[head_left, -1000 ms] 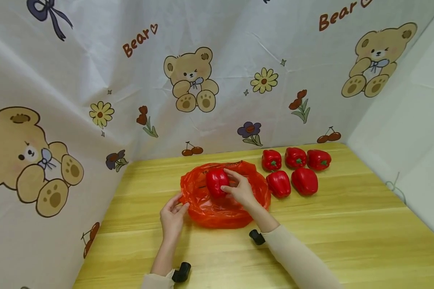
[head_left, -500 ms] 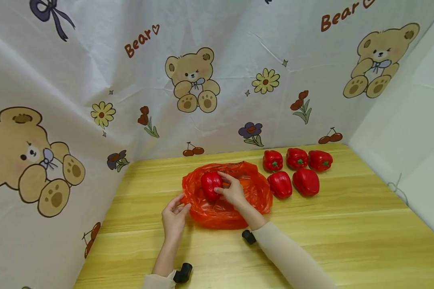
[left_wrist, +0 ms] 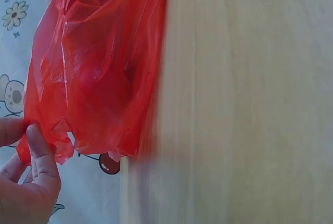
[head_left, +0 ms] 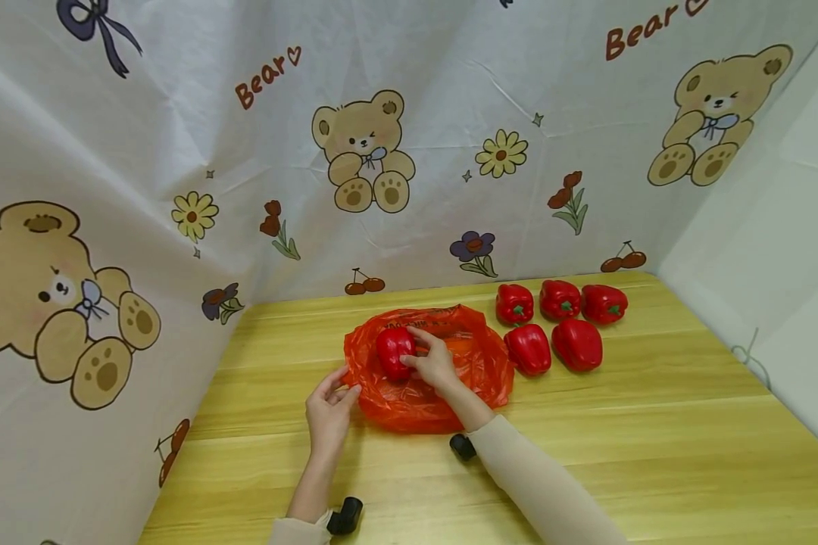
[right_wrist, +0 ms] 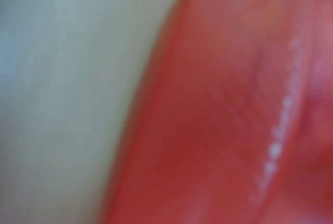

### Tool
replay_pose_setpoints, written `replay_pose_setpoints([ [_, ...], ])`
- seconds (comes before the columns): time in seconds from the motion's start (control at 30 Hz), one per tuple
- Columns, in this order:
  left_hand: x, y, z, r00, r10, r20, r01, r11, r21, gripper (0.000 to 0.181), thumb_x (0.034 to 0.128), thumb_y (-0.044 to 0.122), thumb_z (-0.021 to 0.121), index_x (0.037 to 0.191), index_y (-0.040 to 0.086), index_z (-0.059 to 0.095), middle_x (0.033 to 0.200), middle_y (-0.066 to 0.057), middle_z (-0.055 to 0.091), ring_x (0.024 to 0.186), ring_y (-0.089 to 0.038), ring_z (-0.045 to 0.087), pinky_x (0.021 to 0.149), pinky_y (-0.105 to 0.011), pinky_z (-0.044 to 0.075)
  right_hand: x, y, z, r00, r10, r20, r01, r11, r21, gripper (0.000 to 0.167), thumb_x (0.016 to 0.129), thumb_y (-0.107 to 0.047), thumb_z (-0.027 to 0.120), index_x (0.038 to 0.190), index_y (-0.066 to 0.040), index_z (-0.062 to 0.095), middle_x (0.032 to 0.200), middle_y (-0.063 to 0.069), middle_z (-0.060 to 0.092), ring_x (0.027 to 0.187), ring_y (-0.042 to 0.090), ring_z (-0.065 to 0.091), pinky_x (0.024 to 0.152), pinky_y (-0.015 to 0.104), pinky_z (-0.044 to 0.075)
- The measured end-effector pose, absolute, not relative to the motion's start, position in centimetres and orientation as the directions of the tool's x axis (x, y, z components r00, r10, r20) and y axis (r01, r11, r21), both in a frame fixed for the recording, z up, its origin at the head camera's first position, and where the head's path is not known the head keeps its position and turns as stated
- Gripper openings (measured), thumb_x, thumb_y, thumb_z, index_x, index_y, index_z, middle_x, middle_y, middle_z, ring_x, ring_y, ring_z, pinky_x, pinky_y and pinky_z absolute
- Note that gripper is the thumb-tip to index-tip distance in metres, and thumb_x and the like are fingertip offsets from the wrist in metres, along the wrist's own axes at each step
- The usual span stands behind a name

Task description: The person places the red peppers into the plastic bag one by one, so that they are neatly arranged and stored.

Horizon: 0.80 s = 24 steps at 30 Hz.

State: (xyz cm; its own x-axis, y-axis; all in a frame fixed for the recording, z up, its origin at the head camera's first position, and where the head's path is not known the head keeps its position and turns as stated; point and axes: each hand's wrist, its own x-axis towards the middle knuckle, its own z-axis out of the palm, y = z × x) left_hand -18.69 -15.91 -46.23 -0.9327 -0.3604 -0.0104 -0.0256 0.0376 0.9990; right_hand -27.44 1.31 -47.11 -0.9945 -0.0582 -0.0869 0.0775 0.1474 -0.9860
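Note:
A red plastic bag (head_left: 416, 416) lies spread open on the table, its rim folded out into a wide mouth. My left hand (head_left: 329, 412) pinches the bag's left edge between thumb and fingers; the left wrist view shows the same hand (left_wrist: 34, 174) holding the thin film. Inside the bag's mouth, toward its left side, my right hand (head_left: 438, 365) grips a red bell pepper (head_left: 393, 353) from the right. Blurred red bag film (right_wrist: 208, 120) fills much of the right wrist view, so that hand is hidden there.
Several red bell peppers (head_left: 576, 344) stand grouped on the wooden table (head_left: 654, 424), just right of the bag. A white cloth printed with bears (head_left: 361, 151) hangs behind and to the left. A white wall (head_left: 770, 265) borders the right side.
My right hand has carried the bell pepper left and slightly down within the bag's mouth. The left hand keeps its hold on the bag's edge.

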Motion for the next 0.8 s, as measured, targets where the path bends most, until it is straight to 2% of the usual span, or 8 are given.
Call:
replay_pose_setpoints([
  [0.43,-18.66,-15.80,-46.20,-0.934,-0.356,-0.013,-0.029,0.039,0.999,0.043,0.0873,-0.003,0.068,0.129,-0.003,0.060,0.118,-0.024,0.061,0.078,-0.007,0.061,0.068,-0.017,0.055,-27.56,1.07,-47.08,-0.994,-0.052,-0.096,0.087,0.153,-0.984,0.060,0.089,0.001,0.067,0.143,-0.019,0.051,0.140,0.016,0.053,0.112,0.036,0.063,0.070,0.040,0.060],
  [0.8,-18.54,-15.79,-46.17,-0.933,-0.359,-0.012,-0.026,0.034,0.999,0.043,0.0873,-0.004,0.068,0.129,-0.003,0.060,0.119,-0.024,0.061,0.078,-0.007,0.061,0.070,-0.020,0.056,-27.33,1.03,-46.91,-0.999,-0.032,-0.040,0.033,0.206,-0.978,0.054,0.087,0.006,0.067,0.138,-0.008,0.055,0.138,0.019,0.055,0.116,0.035,0.061,0.081,0.038,0.059],
])
